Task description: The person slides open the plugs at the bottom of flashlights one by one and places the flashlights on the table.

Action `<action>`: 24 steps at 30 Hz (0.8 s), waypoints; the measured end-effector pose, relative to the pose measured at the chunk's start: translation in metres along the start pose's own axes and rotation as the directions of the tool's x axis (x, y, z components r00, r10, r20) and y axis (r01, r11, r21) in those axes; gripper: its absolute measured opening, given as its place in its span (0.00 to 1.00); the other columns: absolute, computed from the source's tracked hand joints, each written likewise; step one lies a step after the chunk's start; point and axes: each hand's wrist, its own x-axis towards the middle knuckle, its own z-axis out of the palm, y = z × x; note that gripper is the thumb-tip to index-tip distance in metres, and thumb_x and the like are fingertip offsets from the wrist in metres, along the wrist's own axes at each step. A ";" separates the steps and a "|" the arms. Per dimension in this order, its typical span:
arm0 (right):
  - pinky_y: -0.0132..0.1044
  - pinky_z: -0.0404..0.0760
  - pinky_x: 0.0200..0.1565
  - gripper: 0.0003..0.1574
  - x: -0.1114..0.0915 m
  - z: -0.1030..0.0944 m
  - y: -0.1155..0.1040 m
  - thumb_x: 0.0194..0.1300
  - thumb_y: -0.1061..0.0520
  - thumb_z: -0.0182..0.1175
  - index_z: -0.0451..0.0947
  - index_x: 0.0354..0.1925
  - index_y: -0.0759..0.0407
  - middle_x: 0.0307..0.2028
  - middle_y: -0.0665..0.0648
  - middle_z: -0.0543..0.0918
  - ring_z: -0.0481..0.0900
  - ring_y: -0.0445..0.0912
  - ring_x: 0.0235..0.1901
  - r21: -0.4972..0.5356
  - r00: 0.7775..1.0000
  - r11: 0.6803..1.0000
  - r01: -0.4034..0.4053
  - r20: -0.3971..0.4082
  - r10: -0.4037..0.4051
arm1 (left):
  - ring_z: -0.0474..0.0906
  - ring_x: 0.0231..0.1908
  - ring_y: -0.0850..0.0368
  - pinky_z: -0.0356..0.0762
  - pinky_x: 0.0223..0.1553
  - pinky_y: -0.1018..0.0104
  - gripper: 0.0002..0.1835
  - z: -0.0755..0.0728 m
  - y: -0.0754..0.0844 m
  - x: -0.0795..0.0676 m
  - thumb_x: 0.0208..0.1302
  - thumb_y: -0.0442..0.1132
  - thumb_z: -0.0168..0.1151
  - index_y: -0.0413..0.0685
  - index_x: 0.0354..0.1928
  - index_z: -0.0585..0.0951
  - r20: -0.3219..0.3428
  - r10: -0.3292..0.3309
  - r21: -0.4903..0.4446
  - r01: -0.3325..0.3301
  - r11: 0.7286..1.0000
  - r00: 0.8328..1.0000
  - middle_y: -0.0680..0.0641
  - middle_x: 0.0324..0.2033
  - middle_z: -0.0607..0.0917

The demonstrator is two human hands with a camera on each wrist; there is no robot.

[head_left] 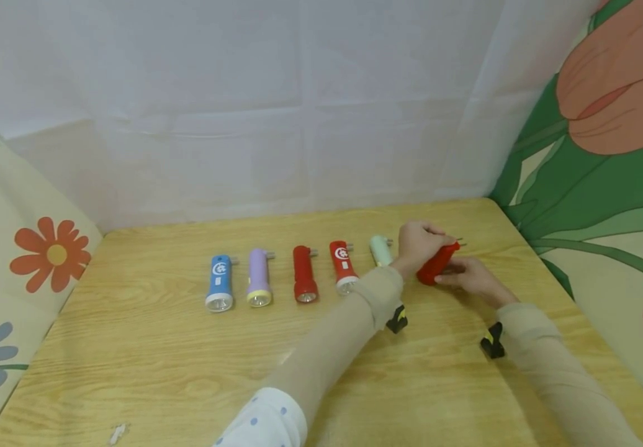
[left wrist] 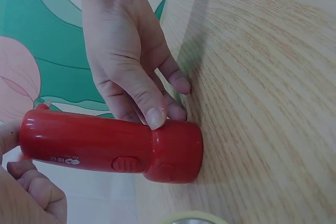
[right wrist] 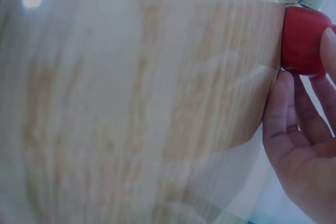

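A red flashlight (head_left: 435, 267) stands tilted at the right end of a row, its lamp end down at the table and two metal prongs at its upper end. My left hand (head_left: 418, 243) holds that upper end; in the left wrist view its other fingers (left wrist: 39, 190) are curled. Lower down, my right hand (head_left: 473, 280) grips the flashlight by the wide lamp head, the thumb (left wrist: 155, 118) lying on the collar. The right wrist view shows the red head (right wrist: 304, 40) between the right thumb and fingers. Left of it lies a mint flashlight (head_left: 380, 249), partly hidden by my left hand.
Further left on the wooden table (head_left: 159, 366) lie a red-and-white flashlight (head_left: 344, 264), a plain red one (head_left: 303, 273), a purple one (head_left: 258, 276) and a blue one (head_left: 220, 282). A white cloth (head_left: 204, 124) hangs behind; flowered cloths flank both sides.
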 end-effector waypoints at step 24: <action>0.33 0.76 0.40 0.33 0.001 0.000 0.002 0.59 0.52 0.62 0.68 0.56 0.71 0.49 0.70 0.76 0.75 0.53 0.46 0.015 1.000 1.000 0.021 0.011 -0.021 | 0.71 0.19 0.69 0.69 0.20 0.81 0.09 -0.013 -0.002 -0.005 0.54 0.46 0.66 0.48 0.26 0.81 0.124 0.201 0.196 -0.223 0.955 0.972 0.57 0.20 0.79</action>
